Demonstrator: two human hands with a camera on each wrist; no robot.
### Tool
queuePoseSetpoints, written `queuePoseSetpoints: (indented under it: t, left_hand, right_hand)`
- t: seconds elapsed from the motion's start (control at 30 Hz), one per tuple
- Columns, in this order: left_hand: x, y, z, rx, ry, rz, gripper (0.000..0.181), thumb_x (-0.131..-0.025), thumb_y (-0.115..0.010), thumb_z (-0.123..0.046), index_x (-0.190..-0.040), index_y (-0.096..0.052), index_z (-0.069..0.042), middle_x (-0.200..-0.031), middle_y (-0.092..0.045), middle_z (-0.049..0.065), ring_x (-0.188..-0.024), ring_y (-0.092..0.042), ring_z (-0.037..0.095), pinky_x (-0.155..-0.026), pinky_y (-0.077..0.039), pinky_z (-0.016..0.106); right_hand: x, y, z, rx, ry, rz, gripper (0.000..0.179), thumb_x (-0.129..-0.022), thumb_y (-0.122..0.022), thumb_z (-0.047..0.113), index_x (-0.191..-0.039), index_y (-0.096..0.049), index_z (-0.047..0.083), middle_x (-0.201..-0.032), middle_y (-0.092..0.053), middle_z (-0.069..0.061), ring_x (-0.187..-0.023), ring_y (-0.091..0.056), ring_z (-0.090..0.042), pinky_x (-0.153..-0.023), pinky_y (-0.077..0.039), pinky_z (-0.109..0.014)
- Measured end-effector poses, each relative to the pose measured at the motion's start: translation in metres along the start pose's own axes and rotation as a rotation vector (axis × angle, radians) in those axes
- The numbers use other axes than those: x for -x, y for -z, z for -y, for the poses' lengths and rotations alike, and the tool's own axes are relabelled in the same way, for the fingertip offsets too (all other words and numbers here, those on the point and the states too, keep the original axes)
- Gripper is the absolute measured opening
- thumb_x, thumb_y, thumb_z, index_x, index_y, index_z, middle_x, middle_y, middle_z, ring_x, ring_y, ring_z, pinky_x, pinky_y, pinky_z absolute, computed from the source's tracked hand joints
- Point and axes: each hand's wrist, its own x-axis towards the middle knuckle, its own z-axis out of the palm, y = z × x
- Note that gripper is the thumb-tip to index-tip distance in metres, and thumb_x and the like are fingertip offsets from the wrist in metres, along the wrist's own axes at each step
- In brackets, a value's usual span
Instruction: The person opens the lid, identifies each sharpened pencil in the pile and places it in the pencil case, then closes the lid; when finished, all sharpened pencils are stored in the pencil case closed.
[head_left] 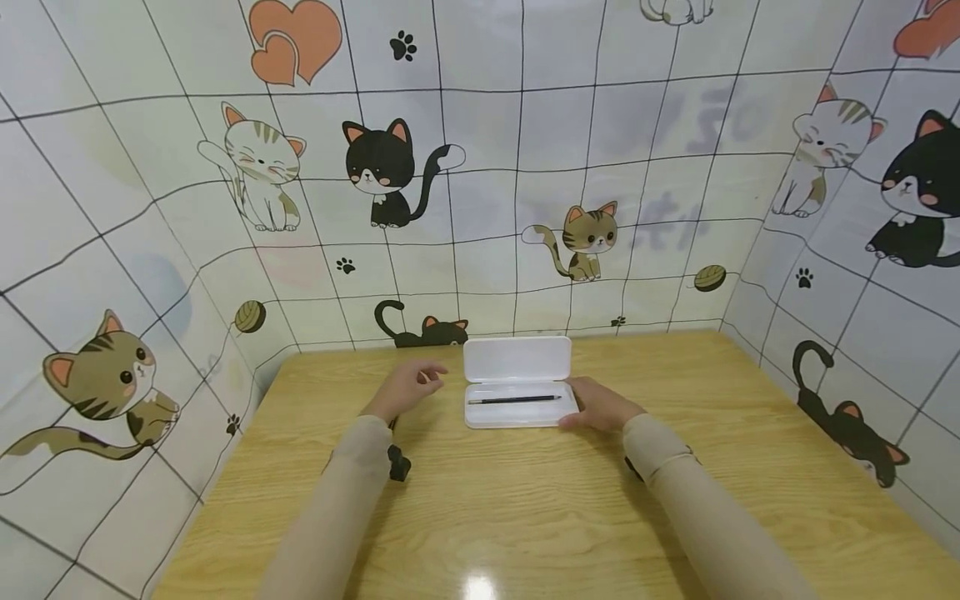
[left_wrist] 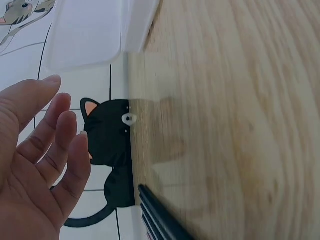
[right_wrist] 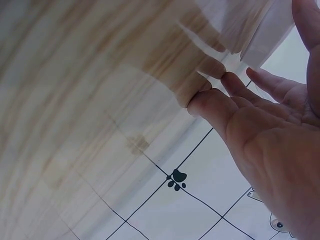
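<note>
A white pencil case (head_left: pixel 517 416) lies on the table with its lid (head_left: pixel 517 360) raised at the back. Inside it is a slim black pen (head_left: pixel 516 400), lying lengthwise. My right hand (head_left: pixel 600 405) holds the case's right end, thumb at the front corner and fingers toward the hinge side. In the right wrist view, fingertips (right_wrist: pixel 200 100) of this hand rest at the tabletop beside the case's wall (right_wrist: pixel 267 35). My left hand (head_left: pixel 408 387) is left of the case, apart from it, its fingers loosely bent and holding nothing.
Several slim dark rods (left_wrist: pixel 160 215) show at the bottom of the left wrist view. The wooden table (head_left: pixel 495 508) meets a cat-patterned wall covering (head_left: pixel 480 208) at the back and sides. A black wrist device (head_left: pixel 399 463) sits by the left sleeve.
</note>
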Motion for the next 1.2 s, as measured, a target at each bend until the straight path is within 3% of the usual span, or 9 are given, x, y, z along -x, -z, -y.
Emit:
queuePoseSetpoints:
  t: [0.17, 0.43, 0.8, 0.97, 1.2]
  left_hand:
    - [0.009, 0.012, 0.006, 0.0, -0.007, -0.018, 0.027, -0.099, -0.068, -0.014, -0.125, -0.071, -0.008, -0.103, -0.069, 0.002, -0.088, -0.063, 0.017, -0.071, -0.053, 0.033]
    - [0.024, 0.027, 0.007, -0.008, 0.048, -0.065, 0.034, -0.101, -0.064, -0.013, -0.135, -0.064, -0.008, -0.107, -0.068, 0.009, -0.086, -0.065, 0.022, -0.067, -0.054, 0.034]
    - [0.027, 0.034, 0.01, -0.071, 0.042, -0.107, 0.031, -0.101, -0.061, -0.014, -0.131, -0.066, -0.006, -0.108, -0.07, 0.011, -0.099, -0.066, 0.028, -0.078, -0.056, 0.043]
    - [0.029, 0.035, 0.01, -0.061, 0.051, -0.103, 0.031, -0.101, -0.062, -0.014, -0.131, -0.065, -0.006, -0.11, -0.07, 0.013, -0.102, -0.066, 0.031, -0.079, -0.057, 0.044]
    - [0.035, 0.035, 0.014, 0.02, 0.102, -0.071, 0.032, -0.102, -0.061, -0.011, -0.133, -0.062, -0.001, -0.116, -0.067, 0.017, -0.107, -0.065, 0.035, -0.075, -0.06, 0.037]
  right_hand:
    - [0.002, 0.002, 0.0, 0.0, 0.007, 0.002, 0.083, -0.089, -0.08, 0.032, -0.151, -0.039, -0.007, -0.15, -0.043, -0.028, -0.141, -0.038, -0.046, -0.115, -0.029, -0.06]
    - [0.002, 0.003, 0.002, 0.021, 0.002, 0.0, 0.083, -0.089, -0.079, 0.033, -0.15, -0.04, -0.008, -0.149, -0.044, -0.029, -0.14, -0.038, -0.046, -0.115, -0.028, -0.06]
    - [0.006, 0.005, 0.003, 0.021, -0.02, -0.005, 0.083, -0.09, -0.078, 0.033, -0.15, -0.038, -0.008, -0.15, -0.041, -0.031, -0.141, -0.035, -0.048, -0.115, -0.027, -0.062]
    - [0.006, 0.004, 0.0, 0.025, -0.029, 0.004, 0.085, -0.09, -0.077, 0.035, -0.152, -0.036, -0.007, -0.152, -0.04, -0.031, -0.142, -0.034, -0.048, -0.115, -0.027, -0.061]
    - [0.003, 0.003, 0.002, 0.001, -0.016, 0.006, 0.082, -0.09, -0.078, 0.032, -0.151, -0.038, -0.007, -0.151, -0.042, -0.029, -0.142, -0.036, -0.046, -0.116, -0.028, -0.06]
